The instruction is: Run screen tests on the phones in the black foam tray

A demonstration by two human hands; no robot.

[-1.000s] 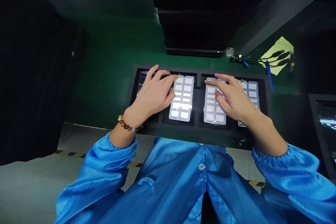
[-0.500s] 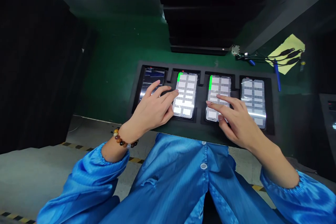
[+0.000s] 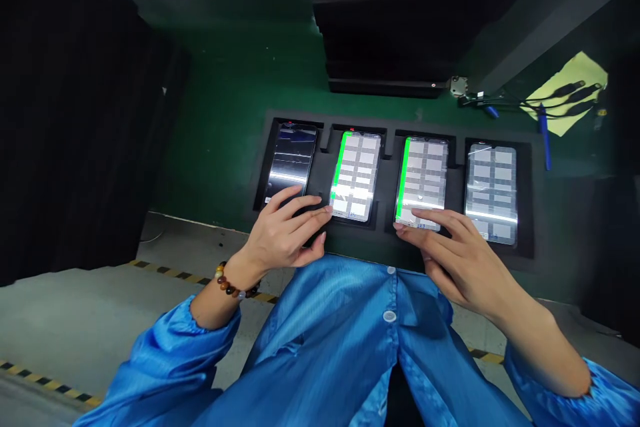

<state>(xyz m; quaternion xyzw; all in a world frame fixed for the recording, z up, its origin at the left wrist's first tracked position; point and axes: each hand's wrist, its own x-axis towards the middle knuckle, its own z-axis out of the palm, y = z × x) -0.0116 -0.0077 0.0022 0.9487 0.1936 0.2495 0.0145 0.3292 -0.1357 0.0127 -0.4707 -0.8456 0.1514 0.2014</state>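
Several smartphones lie in recesses of a dark tray [image 3: 384, 180]. My left hand [image 3: 285, 230] is open, its index fingertip on the lower left edge of a lit smartphone [image 3: 357, 170]. A green strip runs down that screen's left side over a grid of pale blocks. With fingers apart, my right hand [image 3: 463, 253] touches the lower left of a second lit phone [image 3: 423, 173], which has a similar green strip. Left of these sits a phone with a dark screen [image 3: 293, 157]. The rightmost phone [image 3: 491, 190] shows the grid without green. Neither hand holds anything.
The tray rests on a green tabletop [image 3: 225, 147]. Behind it hangs a black cover [image 3: 380, 33]. At the right lie black cables [image 3: 575, 107] on a yellow sheet [image 3: 570, 83], beside a blue pen [image 3: 544, 137]. Dark cloth [image 3: 90, 120] borders the left side.
Both hands have slid down the two middle screens towards me. The green strips have lengthened down their left edges to near the bottom. The view has shifted slightly.
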